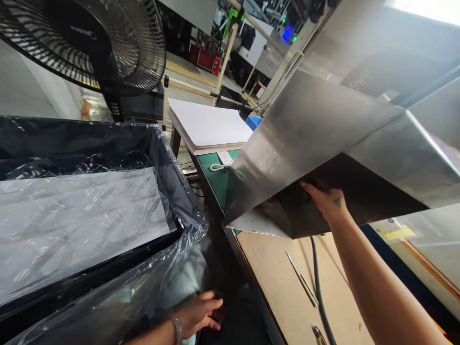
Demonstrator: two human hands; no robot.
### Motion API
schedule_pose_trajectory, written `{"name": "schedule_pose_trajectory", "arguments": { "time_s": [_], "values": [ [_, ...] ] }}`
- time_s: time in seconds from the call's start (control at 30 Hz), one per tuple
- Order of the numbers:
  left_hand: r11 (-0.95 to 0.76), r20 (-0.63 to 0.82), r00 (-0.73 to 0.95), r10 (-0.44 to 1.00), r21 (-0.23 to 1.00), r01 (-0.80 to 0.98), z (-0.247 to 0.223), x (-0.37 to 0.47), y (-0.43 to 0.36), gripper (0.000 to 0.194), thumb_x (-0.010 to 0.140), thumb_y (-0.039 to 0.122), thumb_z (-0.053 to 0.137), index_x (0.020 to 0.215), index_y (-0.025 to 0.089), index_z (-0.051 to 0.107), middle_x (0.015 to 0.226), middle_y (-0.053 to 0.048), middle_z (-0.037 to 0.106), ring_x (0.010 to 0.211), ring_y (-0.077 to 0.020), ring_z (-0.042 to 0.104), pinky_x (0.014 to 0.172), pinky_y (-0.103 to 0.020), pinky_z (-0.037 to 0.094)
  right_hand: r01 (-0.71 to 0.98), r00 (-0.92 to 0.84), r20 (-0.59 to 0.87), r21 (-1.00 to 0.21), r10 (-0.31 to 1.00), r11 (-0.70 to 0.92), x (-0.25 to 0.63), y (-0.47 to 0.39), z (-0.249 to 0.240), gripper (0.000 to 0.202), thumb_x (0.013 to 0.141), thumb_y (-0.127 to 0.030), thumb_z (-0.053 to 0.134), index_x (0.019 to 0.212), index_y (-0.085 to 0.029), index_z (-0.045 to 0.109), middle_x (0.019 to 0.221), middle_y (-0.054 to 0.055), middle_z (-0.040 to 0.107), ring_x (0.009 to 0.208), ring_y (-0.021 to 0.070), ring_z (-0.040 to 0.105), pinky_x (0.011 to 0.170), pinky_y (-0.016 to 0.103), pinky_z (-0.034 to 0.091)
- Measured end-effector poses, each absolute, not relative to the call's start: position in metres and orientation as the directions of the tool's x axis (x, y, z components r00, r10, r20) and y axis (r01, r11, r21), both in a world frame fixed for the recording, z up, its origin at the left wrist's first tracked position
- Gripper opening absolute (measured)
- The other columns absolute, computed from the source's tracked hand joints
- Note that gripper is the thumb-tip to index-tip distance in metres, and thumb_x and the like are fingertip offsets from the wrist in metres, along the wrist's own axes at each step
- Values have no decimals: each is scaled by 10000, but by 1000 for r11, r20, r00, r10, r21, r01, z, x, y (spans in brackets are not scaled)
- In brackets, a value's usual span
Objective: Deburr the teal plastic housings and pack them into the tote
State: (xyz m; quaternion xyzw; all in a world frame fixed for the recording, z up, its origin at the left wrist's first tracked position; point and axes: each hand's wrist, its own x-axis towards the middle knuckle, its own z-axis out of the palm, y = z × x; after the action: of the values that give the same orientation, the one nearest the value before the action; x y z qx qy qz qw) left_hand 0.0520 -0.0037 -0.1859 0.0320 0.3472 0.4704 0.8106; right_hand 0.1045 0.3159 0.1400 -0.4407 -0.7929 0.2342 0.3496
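My right hand reaches into the dark opening of a grey sheet-metal chute or hood. Its thumb shows against the dark inside, while the other fingers are lost in shadow, so any grip is hidden. Low in the view, my left hand hangs beside a clear plastic liner with its fingers apart and nothing in them. That liner drapes over a dark bin on the left, where white sheets lie under the film.
A stack of white sheets rests on the green-topped bench. Below the metal housing, tweezers and a dark cable lie on a tan board. A black fan stands behind the bin.
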Motion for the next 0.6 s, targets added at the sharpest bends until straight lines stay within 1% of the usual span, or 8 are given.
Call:
{"name": "schedule_pose_trajectory", "arguments": {
  "time_s": [0.1, 0.2, 0.27, 0.33, 0.37, 0.43, 0.5, 0.6],
  "values": [
    [349, -200, 292, 935, 380, -857, -133, 36, 8, 876, 623, 613, 968, 1320, 223, 608, 1202, -116, 697, 1073, -257, 706, 937, -400, 497, 566, -474, 232, -658, 849, 496, 125, 259, 131, 551, 671, -644, 855, 931, -162, 795, 569, -21, 548, 553, 163, 527, 488, 277, 427],
    [104, 36, 123, 992, 340, -935, -79, 15, 25, 1130, 548, 635, 995, 1520, 410, 463, 1513, -102, 546, 1359, -343, 586, 1070, -476, 475, 538, -716, 2, -637, 698, 553, 137, 204, 119, 564, 821, -719, 736, 939, -169, 781, 574, -16, 569, 518, 146, 547, 471, 251, 452],
    [80, -19, 78, 997, 378, -922, -55, 3, 33, 1011, 567, 559, 1016, 1449, 356, 567, 1434, -99, 615, 1317, -328, 615, 1062, -437, 489, 460, -827, 13, -560, 562, 689, 144, 176, 113, 607, 926, -732, 633, 1081, -158, 757, 733, 47, 698, 610, 185, 666, 537, 272, 554],
    [117, -151, 59, 987, 410, -905, -41, -6, 36, 743, 635, 526, 989, 1256, 238, 701, 1227, -107, 719, 1130, -285, 695, 935, -372, 542, 318, -908, 179, -298, 380, 900, 151, 155, 110, 674, 937, -711, 639, 1311, -153, 685, 1115, 179, 758, 957, 303, 761, 767, 390, 653],
    [145, -198, 68, 978, 406, -902, -37, -8, 36, 648, 657, 537, 968, 1156, 197, 733, 1131, -105, 744, 1027, -264, 713, 854, -347, 560, 228, -943, 225, -105, 246, 968, 156, 148, 109, 673, 942, -645, 680, 1412, -167, 632, 1320, 220, 697, 1189, 368, 703, 927, 484, 633],
    [209, -223, 135, 965, 348, -914, -32, -9, 35, 594, 664, 571, 946, 1060, 174, 748, 1023, -87, 762, 895, -236, 715, 734, -321, 573, 34, -988, 155, 207, 2, 978, 162, 136, 109, 601, 973, -402, 711, 1521, -210, 554, 1564, 188, 545, 1503, 421, 438, 1174, 629, 446],
    [298, -180, 255, 950, 276, -914, -31, -4, 32, 628, 656, 621, 933, 1056, 175, 744, 989, -65, 771, 832, -209, 721, 700, -299, 575, -126, -989, 37, 278, -142, 952, 166, 134, 111, 536, 984, -172, 606, 1515, -227, 560, 1545, 104, 587, 1541, 348, 395, 1279, 609, 304],
    [442, -94, 432, 897, 199, -875, -46, 10, 29, 825, 645, 816, 824, 1170, 196, 683, 1022, -67, 778, 773, -225, 751, 688, -322, 567, -65, -987, 137, 149, -85, 987, 167, 156, 120, 446, 985, -157, 551, 1425, -193, 611, 1297, 101, 737, 1280, 240, 650, 1196, 445, 474]
  ]
}}
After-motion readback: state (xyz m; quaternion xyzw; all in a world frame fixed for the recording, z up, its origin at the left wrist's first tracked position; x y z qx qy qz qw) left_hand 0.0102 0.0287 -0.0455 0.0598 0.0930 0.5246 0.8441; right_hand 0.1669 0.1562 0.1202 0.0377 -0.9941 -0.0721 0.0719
